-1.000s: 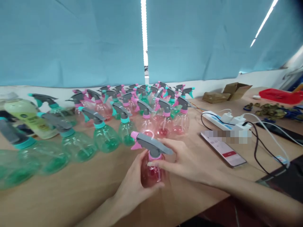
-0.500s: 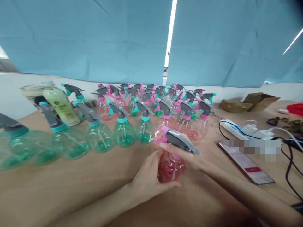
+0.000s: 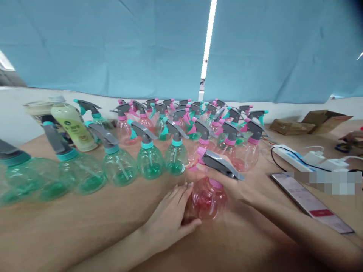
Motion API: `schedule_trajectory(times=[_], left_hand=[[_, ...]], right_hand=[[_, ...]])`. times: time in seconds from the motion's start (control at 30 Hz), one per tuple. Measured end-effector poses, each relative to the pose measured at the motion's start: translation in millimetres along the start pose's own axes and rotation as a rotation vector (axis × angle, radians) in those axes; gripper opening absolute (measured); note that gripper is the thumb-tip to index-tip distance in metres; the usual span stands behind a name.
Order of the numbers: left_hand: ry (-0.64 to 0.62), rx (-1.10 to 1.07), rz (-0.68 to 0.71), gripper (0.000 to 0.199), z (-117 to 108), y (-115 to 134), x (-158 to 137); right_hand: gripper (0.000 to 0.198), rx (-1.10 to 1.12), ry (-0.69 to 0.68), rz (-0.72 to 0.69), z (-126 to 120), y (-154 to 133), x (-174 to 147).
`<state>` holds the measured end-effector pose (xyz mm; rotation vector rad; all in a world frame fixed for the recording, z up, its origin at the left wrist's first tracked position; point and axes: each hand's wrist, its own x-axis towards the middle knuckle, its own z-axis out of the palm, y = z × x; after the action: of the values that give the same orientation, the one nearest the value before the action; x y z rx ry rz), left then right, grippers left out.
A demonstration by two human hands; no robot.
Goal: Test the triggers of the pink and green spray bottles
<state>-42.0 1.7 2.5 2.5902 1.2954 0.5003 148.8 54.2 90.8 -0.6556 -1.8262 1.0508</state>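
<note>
A clear pink spray bottle (image 3: 208,198) with a grey-and-pink trigger head stands close in front of me, slightly tilted. My right hand (image 3: 222,181) is wrapped around its neck just under the trigger head, and the fingers partly hide behind it. Beside the bottle's left side lies my left hand (image 3: 170,215), open, its fingers stretched out and the thumb apart near the base. Whether the left fingertips touch the bottle I cannot tell. Just behind are green spray bottles (image 3: 150,160) and pink ones (image 3: 247,153) in a row.
More spray bottles stand in rows towards the wall. At the left back are a pale green bottle (image 3: 75,126) and a cup (image 3: 36,113). On the right lie a phone (image 3: 309,202), a power strip (image 3: 292,156) with cables and brown cardboard (image 3: 293,126). Part of another hand (image 3: 356,136) shows far right.
My left hand has loosened from the pink spray bottle and drawn off to the left, opening. My right hand still grips its neck. The view has turned a little left.
</note>
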Motion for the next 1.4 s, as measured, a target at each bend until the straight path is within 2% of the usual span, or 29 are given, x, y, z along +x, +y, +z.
schedule_trajectory(times=[0.13,0.43,0.53,0.67,1.07,1.4], left_hand=[[0.033,0.012,0.005,0.072,2,0,-1],[0.034,0.036,0.020,0.070,5,-3,0],[0.029,0.051,0.028,0.069,7,-4,-1],[0.013,0.052,0.023,0.068,5,-3,0],[-0.014,0.022,0.003,0.064,-2,1,3],[-0.032,0.035,-0.012,0.061,-2,1,3]], right_hand=[[0.032,-0.064,0.015,-0.020,1,-2,1],[0.031,-0.125,0.038,-0.024,-2,5,-2],[0.029,-0.081,0.031,-0.005,-3,7,-2],[0.014,-0.019,0.025,0.037,-2,7,-3],[0.018,0.008,0.039,0.054,-3,11,-5],[0.033,0.163,-0.062,0.151,-8,14,-3]])
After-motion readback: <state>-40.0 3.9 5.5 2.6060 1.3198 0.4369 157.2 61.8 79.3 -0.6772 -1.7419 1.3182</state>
